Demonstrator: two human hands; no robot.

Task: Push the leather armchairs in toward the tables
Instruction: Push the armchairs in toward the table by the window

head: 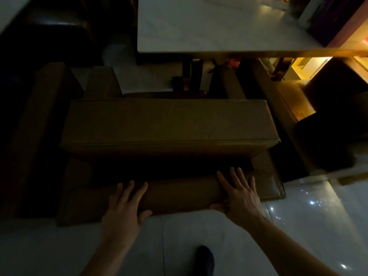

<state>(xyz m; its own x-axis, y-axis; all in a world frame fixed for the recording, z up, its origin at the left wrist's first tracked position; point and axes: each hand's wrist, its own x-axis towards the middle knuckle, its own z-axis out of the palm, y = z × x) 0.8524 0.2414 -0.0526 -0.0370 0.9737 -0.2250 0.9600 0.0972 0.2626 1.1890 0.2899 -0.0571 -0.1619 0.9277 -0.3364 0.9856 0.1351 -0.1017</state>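
A brown leather armchair (169,122) stands below me in dim light, its seat cushion facing a white marble-topped table (209,26). The chair's armrests reach toward the table's dark pedestal base (189,76). My left hand (124,206) lies flat on the top of the backrest, fingers spread, thumb hooked over the near edge. My right hand (239,196) presses on the same backrest further right, fingers spread, thumb on the near side. Neither hand holds anything.
A second brown armchair (29,136) stands close on the left, and another brown seat (278,108) on the right. Dark chairs sit at the far left (55,26) and right (334,126). Glossy white floor tiles (308,216) and my dark shoe (205,259) lie below.
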